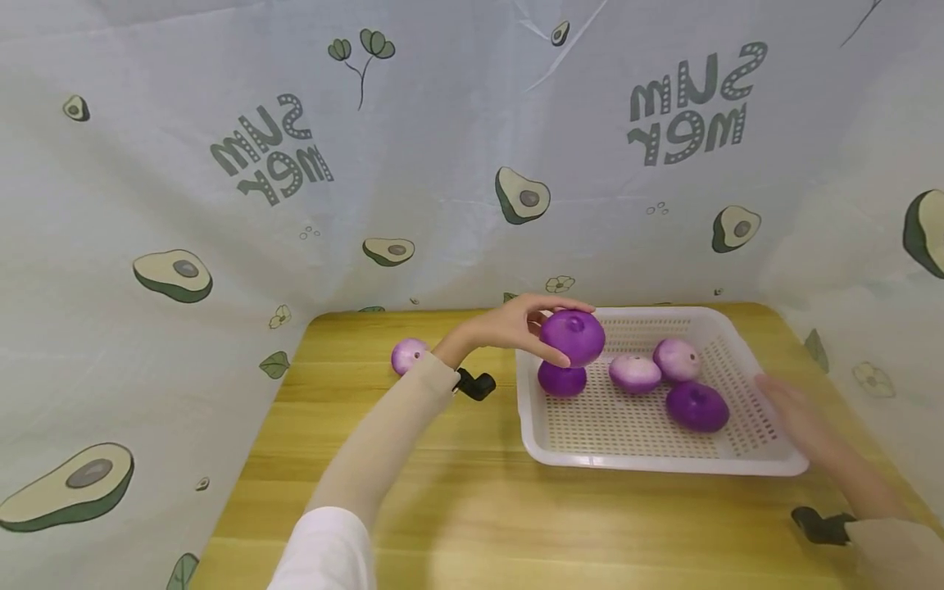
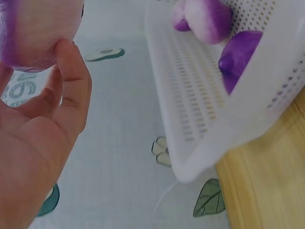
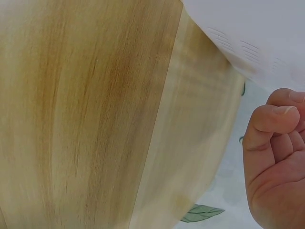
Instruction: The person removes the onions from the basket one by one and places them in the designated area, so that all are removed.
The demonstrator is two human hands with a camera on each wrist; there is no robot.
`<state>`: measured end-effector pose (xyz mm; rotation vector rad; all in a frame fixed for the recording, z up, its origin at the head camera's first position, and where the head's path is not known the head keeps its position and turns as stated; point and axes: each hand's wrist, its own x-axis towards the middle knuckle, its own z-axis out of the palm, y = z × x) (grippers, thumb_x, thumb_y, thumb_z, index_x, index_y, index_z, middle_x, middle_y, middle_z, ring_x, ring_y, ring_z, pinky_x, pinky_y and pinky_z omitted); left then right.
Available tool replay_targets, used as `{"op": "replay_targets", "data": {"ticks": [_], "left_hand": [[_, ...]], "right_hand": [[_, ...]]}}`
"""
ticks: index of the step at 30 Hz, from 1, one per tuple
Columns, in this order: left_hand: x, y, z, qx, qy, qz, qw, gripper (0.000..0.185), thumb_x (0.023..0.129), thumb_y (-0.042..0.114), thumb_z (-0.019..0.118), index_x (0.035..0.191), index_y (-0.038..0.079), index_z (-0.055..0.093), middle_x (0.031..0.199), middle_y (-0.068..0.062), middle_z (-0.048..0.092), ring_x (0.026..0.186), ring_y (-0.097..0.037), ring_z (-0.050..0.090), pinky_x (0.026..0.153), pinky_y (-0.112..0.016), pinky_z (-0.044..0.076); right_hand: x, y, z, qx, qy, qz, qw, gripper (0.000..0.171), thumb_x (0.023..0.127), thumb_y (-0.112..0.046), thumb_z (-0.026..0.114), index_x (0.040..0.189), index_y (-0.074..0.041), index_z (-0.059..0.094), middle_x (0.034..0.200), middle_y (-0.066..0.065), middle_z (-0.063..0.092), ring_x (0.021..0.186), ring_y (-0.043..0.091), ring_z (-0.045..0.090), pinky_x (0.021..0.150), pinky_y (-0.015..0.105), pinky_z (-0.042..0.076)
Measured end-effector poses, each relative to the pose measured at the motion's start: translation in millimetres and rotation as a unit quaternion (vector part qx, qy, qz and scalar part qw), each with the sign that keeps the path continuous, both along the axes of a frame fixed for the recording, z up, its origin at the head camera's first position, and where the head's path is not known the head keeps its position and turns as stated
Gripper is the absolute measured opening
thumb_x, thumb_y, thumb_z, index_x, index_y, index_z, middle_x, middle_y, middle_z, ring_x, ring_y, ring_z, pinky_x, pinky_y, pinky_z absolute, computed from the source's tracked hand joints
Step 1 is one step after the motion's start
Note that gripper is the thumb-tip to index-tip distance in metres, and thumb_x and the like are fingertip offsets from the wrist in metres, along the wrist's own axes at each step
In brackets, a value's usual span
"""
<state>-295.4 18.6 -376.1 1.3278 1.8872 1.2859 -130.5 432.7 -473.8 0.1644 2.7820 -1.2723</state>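
left hand [image 1: 511,324]: grip pinching a purple onion [image 1: 573,338] between thumb and fingers, raised over the left end of a white basket [image 1: 664,465]; its side looks pale in the left wrist view. in the basket: a darker onion [image 1: 562,382] beneath the held one, two pale onions [image 1: 634,374] near the middle, a deep purple onion [image 1: 697,407] front right. right hand [image 1: 796,414] at the basket's right wall, fingers curled; cannot tell whether its grip has the rim. small onion [image 1: 407,356] outside, on the wooden surface [image 1: 590,524], left of the basket.
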Motion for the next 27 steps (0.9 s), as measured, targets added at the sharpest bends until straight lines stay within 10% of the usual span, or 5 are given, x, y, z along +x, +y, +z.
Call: {"op": "replay_targets", "data": {"ticks": [27], "left_hand": [[-11.2, -118, -9.1, 0.009, -0.029, 0.121, 0.9922, 0.074, 0.080, 0.004, 0.083, 0.146, 0.017, 0.052, 0.144, -0.001, 0.053, 0.118, -0.026, 0.059, 0.095, -0.039, 0.053]], "right_hand": [[0.0, 0, 1.2, 0.012, 0.003, 0.001, 1.000, 0.069, 0.110, -0.037, 0.014, 0.142, 0.024, 0.009, 0.142, 0.051, 0.006, 0.131, 0.069, 0.004, 0.106, 0.075, 0.000]]}}
